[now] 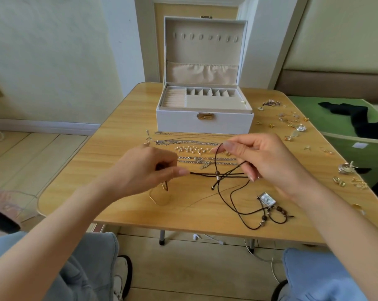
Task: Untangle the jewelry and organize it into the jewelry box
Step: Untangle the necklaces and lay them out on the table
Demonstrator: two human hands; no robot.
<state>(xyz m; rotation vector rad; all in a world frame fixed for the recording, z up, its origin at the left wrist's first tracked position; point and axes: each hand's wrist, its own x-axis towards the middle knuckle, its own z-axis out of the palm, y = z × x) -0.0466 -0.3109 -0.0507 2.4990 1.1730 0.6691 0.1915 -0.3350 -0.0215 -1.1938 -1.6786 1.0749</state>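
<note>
Both hands stretch a dark cord over the desk.
Left hand (149, 170) pinches one end of the cord (216, 174); right hand (259, 157) grips its loops before the open jewelry box (204, 123).

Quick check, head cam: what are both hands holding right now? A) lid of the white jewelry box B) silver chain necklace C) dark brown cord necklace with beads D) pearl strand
C: the left hand and right hand both pinch the dark brown cord necklace with beads, stretched between them above the wooden table; the pearl strand lies untouched.
</note>
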